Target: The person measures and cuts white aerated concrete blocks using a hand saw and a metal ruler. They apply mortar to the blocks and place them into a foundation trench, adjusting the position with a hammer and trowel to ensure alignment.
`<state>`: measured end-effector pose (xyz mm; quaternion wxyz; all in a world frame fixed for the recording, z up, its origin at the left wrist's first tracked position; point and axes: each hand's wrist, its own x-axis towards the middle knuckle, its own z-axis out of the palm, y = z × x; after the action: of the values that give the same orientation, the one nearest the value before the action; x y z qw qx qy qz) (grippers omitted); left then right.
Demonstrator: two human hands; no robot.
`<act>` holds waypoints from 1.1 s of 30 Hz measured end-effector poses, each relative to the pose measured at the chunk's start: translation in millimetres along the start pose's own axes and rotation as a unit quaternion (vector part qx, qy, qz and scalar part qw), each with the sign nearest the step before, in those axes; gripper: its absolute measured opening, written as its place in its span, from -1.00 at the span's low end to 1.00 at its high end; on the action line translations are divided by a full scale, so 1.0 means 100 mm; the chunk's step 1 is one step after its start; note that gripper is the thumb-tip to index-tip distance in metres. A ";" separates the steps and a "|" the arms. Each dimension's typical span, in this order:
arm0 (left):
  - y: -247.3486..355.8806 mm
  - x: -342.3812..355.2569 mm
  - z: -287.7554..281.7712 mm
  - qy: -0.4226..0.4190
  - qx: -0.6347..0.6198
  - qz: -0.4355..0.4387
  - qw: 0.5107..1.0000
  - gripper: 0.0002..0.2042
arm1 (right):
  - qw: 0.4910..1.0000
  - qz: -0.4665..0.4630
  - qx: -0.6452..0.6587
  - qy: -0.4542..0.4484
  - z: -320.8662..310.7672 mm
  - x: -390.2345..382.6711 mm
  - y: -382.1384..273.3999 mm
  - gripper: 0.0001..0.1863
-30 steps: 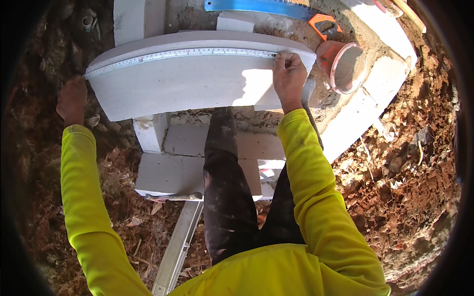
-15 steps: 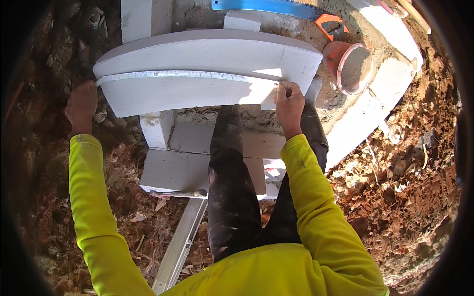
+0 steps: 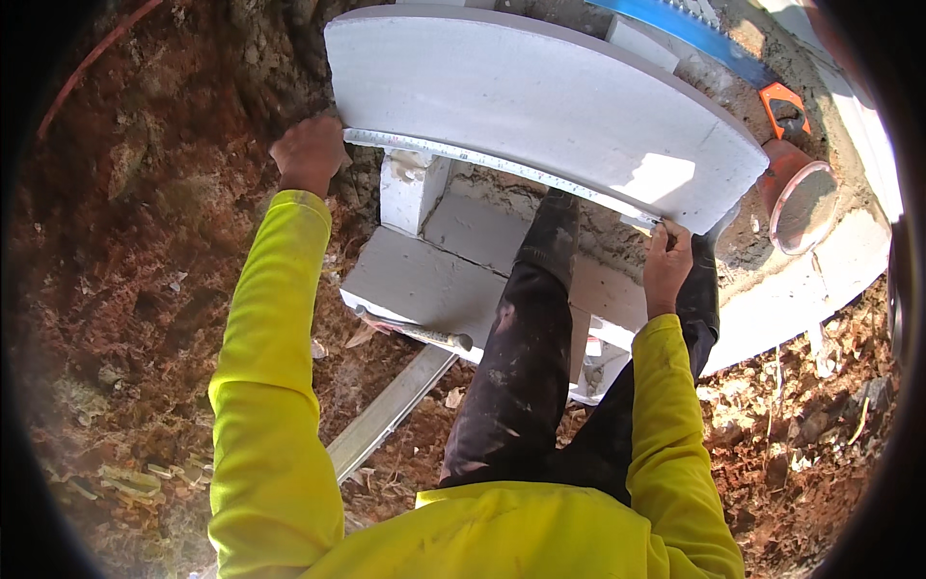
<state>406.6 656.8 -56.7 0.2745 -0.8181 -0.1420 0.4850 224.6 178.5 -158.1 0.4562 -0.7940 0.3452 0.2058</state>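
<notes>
A white tape measure blade (image 3: 521,172) is stretched between my two hands, along the near edge of a large pale block (image 3: 550,96). My left hand (image 3: 311,154) is closed on the blade's left end, beside the block's near left corner. Whether the tape's case is inside that fist is hidden. My right hand (image 3: 667,265) pinches the blade's other end, close to the block's near right corner. A patch of sunlight falls on the block's right part.
Smaller pale blocks (image 3: 415,193) stand and lie below the large one. A blue handsaw (image 3: 694,39) with an orange handle lies at the far right, above a reddish bucket (image 3: 805,207) of grey mix. A hammer (image 3: 415,331) rests near a metal bar (image 3: 391,410). Rough reddish soil (image 3: 145,318) surrounds the blocks.
The tape has moved from across the middle of the large block's face to its near edge, both hands still holding it. The whole view has shifted and turned, placing things farther right.
</notes>
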 end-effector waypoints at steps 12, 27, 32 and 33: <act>0.15 -0.14 -0.12 -0.082 -0.007 -0.057 0.995 -0.70 | 1.000 0.007 0.001 -0.018 0.06 -0.10 0.07 -0.89; 0.26 -0.10 0.01 -0.044 0.000 -0.139 0.989 -0.70 | 0.998 0.018 0.062 -0.018 0.20 -0.09 0.06 -0.86; 0.25 -0.08 0.03 -0.049 0.021 -0.133 0.990 -0.69 | 0.997 0.030 0.068 -0.019 0.21 -0.12 0.04 -0.83; 0.25 -0.08 0.03 -0.050 0.019 -0.136 0.989 -0.69 | 0.997 0.025 0.068 -0.023 0.21 -0.12 0.04 -0.83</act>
<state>399.6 633.5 -66.6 0.3461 -0.7603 -0.2565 0.4861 213.5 199.6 -163.4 0.5113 -0.7477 0.3674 0.2110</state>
